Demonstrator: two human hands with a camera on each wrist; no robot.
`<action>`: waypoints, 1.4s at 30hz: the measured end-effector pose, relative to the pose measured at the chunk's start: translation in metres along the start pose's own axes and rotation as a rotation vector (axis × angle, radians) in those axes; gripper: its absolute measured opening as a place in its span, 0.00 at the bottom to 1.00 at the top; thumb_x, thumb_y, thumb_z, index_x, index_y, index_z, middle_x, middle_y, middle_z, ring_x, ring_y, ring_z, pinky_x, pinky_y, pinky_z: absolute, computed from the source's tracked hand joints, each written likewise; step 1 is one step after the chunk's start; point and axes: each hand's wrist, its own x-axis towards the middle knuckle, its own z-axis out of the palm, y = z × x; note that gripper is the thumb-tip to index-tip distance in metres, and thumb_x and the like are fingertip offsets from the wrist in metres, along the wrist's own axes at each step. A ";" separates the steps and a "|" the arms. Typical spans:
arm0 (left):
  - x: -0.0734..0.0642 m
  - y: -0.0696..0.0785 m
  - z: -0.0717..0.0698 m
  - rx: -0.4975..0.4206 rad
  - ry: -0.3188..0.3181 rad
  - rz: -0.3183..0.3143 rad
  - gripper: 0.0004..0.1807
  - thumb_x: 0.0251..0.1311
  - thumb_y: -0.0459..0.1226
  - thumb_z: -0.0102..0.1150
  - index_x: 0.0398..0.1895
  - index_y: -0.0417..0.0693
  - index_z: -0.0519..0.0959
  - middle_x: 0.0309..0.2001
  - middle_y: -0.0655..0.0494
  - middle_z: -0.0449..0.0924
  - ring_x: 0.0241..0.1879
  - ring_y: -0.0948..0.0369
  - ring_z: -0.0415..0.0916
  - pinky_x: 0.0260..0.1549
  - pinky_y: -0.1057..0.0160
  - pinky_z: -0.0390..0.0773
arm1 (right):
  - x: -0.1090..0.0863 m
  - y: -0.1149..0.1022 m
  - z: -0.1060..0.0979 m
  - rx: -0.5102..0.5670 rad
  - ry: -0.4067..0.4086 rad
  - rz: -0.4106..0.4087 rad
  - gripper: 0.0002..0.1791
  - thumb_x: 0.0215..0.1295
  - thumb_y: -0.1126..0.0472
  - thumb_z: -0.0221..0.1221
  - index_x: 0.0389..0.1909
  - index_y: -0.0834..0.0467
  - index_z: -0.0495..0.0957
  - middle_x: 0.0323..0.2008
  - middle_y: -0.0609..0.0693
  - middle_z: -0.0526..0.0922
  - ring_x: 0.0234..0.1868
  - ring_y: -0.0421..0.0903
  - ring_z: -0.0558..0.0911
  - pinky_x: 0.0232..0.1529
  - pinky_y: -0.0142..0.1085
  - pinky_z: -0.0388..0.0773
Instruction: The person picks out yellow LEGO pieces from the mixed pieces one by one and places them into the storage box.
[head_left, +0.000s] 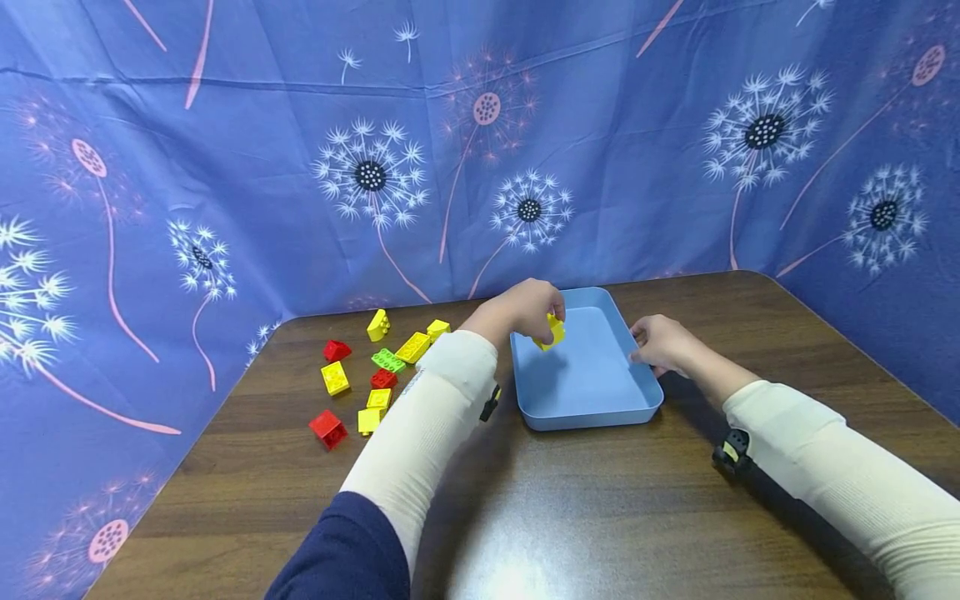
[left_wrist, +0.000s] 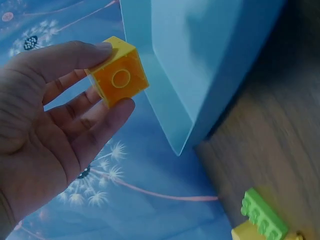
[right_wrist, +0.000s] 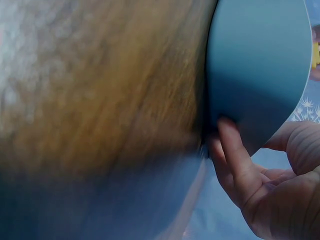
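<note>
While a dandelion-printed blue cloth (head_left: 262, 183) fills the upper part of the head view, a dark wood-grain tabletop (head_left: 600, 508) occupies the lower part. Right of the frame's centre lies a shallow light-blue plastic tray (head_left: 600, 358), no brick visible on its floor. Two bare hands flank it: the left hand (head_left: 528, 307) over its upper-left side, the right hand (head_left: 663, 342) at its right wall. Left of centre are scattered loose interlocking toy bricks, red, yellow and green, among them a green studded brick (head_left: 388, 361) and a red sloped brick (head_left: 336, 350). Smallest, a yellow square brick (head_left: 553, 332) is held above the tray's upper-left interior.

Probable faults: the brick, pinched near its edges, could turn or slip if thumb and fingers press off-centre, and could strike the left rim if released too far left. An uneven pull by the right hand could slide or tilt the tray.

Pose: in the left wrist view, the thumb lies on one face of the brick and the fingertips oppose it, a narrow pinch with its hollow underside exposed. In the right wrist view, the fingers press the tray's outer wall, the thumb passing behind its rim.
</note>
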 end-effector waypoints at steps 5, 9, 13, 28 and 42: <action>0.013 -0.001 0.006 -0.191 -0.012 -0.118 0.14 0.51 0.31 0.69 0.43 0.47 0.81 0.43 0.52 0.76 0.32 0.58 0.78 0.29 0.64 0.81 | 0.001 0.001 0.002 -0.001 -0.001 -0.014 0.27 0.59 0.73 0.60 0.57 0.81 0.64 0.47 0.72 0.75 0.43 0.60 0.82 0.30 0.45 0.83; 0.023 -0.005 0.015 -0.333 0.000 -0.195 0.16 0.51 0.32 0.71 0.44 0.45 0.81 0.42 0.51 0.77 0.34 0.58 0.79 0.30 0.63 0.83 | 0.001 0.000 0.004 -0.012 0.000 -0.017 0.26 0.59 0.73 0.60 0.57 0.80 0.64 0.47 0.72 0.75 0.43 0.61 0.81 0.30 0.45 0.83; 0.033 -0.008 0.023 -0.392 0.023 -0.245 0.16 0.52 0.33 0.71 0.45 0.44 0.81 0.43 0.51 0.77 0.35 0.58 0.79 0.30 0.63 0.83 | 0.000 -0.001 0.004 -0.028 -0.001 -0.009 0.26 0.61 0.73 0.59 0.57 0.80 0.64 0.49 0.73 0.73 0.45 0.63 0.81 0.30 0.44 0.83; 0.032 -0.012 0.044 -0.421 0.063 -0.372 0.18 0.55 0.34 0.70 0.50 0.45 0.80 0.42 0.54 0.78 0.36 0.59 0.76 0.35 0.59 0.82 | 0.000 -0.003 0.000 -0.080 -0.023 -0.026 0.27 0.60 0.73 0.60 0.57 0.81 0.63 0.48 0.75 0.74 0.45 0.66 0.81 0.30 0.45 0.83; 0.034 -0.012 0.039 -0.386 0.069 -0.338 0.22 0.57 0.38 0.69 0.55 0.45 0.79 0.50 0.53 0.77 0.37 0.58 0.77 0.34 0.59 0.82 | 0.000 -0.005 0.001 -0.073 -0.021 -0.016 0.28 0.60 0.73 0.60 0.58 0.82 0.63 0.49 0.76 0.73 0.46 0.66 0.80 0.30 0.45 0.83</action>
